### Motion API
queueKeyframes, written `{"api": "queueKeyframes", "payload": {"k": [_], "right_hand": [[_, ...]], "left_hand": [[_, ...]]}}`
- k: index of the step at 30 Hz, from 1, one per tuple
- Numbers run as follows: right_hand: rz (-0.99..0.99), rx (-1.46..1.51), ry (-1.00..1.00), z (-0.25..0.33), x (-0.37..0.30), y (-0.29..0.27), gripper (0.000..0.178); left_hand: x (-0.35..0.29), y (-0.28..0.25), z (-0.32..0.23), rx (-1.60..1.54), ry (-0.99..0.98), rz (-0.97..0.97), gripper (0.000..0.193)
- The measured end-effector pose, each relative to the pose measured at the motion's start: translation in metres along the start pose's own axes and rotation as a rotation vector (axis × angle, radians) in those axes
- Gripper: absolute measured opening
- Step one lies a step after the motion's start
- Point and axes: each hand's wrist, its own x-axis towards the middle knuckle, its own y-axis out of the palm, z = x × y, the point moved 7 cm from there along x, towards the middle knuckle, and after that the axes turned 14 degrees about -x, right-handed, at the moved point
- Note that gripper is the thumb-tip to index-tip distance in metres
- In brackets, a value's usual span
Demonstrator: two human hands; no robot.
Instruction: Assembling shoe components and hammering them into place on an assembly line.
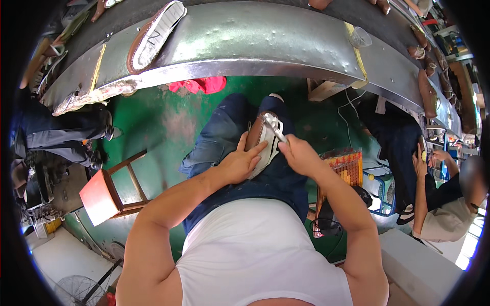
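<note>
A brown shoe [253,136] with a pale underside turned up rests on my lap, its toe end pointing away from me. My left hand [240,162] grips it from the left, fingers laid across its side and underside. In my right hand [300,156] is a silver metal tool [276,129]; my fist hides its handle, so I cannot tell its exact kind. The tool's far end meets the pale material near the shoe's toe. Another brown shoe [154,40], sole side up, lies on the metal bench [265,38] ahead.
Under the bench lies a red cloth [199,84]. To my left is a wooden stool [104,196]; to my right, a chair with a beaded cover [343,169]. A clear cup [360,37] sits on the bench. A co-worker [449,209] sits at right, and another person's legs [71,135] show at left.
</note>
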Motion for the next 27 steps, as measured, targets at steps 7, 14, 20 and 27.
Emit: {"api": "queueKeyframes", "payload": {"k": [7,14,20,27], "right_hand": [[0.13,-0.072,0.032,0.007,-0.019,0.019,0.043],[0.04,0.275,0.125,-0.019,-0.038,0.018,0.039],[-0.126,0.676,0.336,-0.06,-0.06,0.024,0.041],[-0.096,0.596,0.39,-0.066,-0.068,0.027,0.034]], "left_hand": [[-0.012,0.011,0.039,-0.382,-0.035,-0.182,0.096],[-0.017,-0.046,-0.028,0.032,0.054,-0.037,0.096],[-0.044,-0.142,-0.116,0.091,0.504,-0.306,0.093],[-0.008,-0.166,-0.13,-0.726,0.667,-0.223,0.091]]}}
